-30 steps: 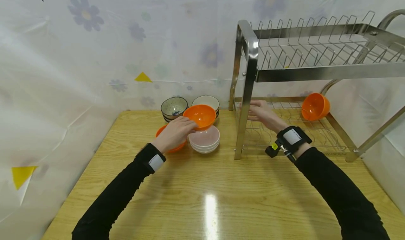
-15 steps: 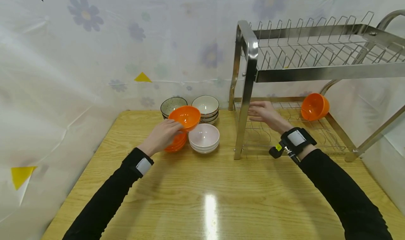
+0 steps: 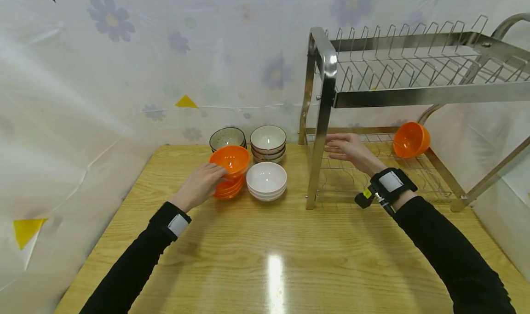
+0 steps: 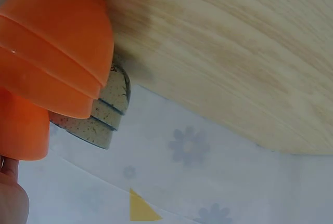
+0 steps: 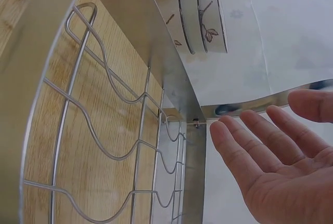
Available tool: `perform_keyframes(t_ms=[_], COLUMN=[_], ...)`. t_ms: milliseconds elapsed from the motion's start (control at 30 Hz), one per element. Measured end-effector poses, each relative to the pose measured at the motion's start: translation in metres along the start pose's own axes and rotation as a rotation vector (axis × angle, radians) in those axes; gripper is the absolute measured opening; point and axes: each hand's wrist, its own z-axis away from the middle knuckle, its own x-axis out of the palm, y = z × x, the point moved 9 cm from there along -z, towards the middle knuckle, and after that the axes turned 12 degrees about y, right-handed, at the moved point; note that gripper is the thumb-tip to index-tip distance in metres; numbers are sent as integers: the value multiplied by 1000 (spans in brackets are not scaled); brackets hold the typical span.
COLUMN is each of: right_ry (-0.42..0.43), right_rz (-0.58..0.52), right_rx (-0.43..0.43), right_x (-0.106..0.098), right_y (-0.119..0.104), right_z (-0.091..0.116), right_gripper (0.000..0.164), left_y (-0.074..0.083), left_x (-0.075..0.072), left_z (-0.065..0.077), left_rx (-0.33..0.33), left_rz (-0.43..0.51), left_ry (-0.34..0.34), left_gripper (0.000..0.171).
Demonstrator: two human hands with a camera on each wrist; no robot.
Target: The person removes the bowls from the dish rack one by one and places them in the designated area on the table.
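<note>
My left hand (image 3: 199, 184) grips an orange bowl (image 3: 231, 159) by its near side, just above a stack of orange bowls (image 3: 230, 190). In the left wrist view the gripped bowl (image 4: 23, 130) shows apart from the nested stack (image 4: 57, 42), with fingertips at its edge. Inside the dish rack (image 3: 327, 75), my right hand (image 3: 349, 151) hovers over the lower wire shelf (image 3: 343, 178), fingers nearly straight and holding nothing. Another orange bowl (image 3: 411, 140) leans on its side at that shelf's right end.
White bowls (image 3: 267, 180) are stacked right of the orange ones. Behind stand speckled green bowls (image 3: 227, 138) and dark-rimmed cream bowls (image 3: 268, 141), also stacked. The rack's front post (image 3: 320, 153) rises between the stacks and my right hand. A flowered sheet (image 3: 223, 52) hangs behind the table.
With the orange bowl in it, my left hand has moved left and down, from above the white stack to above the orange stack. My right hand has barely shifted.
</note>
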Motion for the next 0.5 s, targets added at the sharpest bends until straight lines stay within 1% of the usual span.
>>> perform_keyframes(t_ms=[67,233,367,500], right_ry=[4,2,3,4], right_rz=[2,5,10,20], right_rx=[0,-6,-4,-10], right_x=[-1,-1,-2,-2], right_y=[1,2,3,2], right_z=[0,2,2,2], right_gripper=[52,50,51,52], left_y=[-1,-1,-2,-4], left_x=[0,-1,-1,1], left_z=[3,10,15,20], left_rx=[7,12,5,-6], left_rz=[-2,2,8,4], left_ry=[11,31,27,19], left_gripper=[17,11,4,2])
